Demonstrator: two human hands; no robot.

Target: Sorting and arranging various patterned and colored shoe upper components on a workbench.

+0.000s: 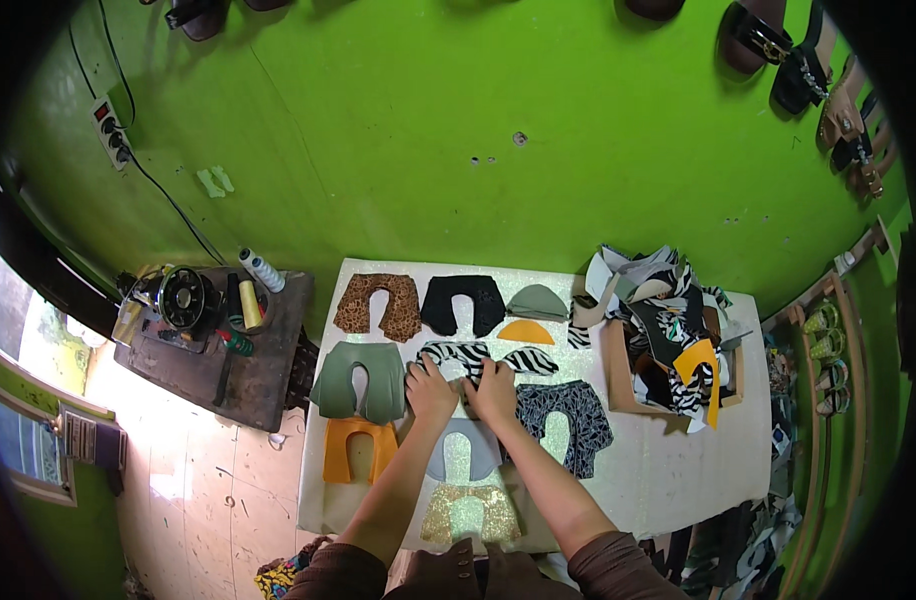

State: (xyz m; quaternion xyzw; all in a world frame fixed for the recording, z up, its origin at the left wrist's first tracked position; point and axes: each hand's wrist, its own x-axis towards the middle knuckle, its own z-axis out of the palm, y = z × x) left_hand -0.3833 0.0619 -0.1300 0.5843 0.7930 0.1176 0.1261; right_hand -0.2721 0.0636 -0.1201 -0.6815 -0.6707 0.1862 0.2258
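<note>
Both my hands rest on a zebra-striped U-shaped piece (458, 351) in the middle of the table. The fingers of my left hand (434, 392) are bent around its left side. My right hand (493, 390) grips its right side, next to a small zebra-striped piece (531, 361). Beyond them lie a leopard-print U-shaped piece (379, 284) and a black one (464, 285). Green U-shaped pieces (330, 385) lie left of my hands, and a black patterned one (590, 430) lies to the right. Nearer are orange (336, 455), grey (486, 452) and gold glitter pieces (437, 515).
A box (623, 385) heaped with scraps (668, 310) stands on the right of the white table (678, 470). Grey-green (536, 301) and orange half-round pieces (527, 333) lie near it. A sewing machine (185, 298) and thread spools (262, 270) occupy a dark table at left. Sandals (843, 120) hang right.
</note>
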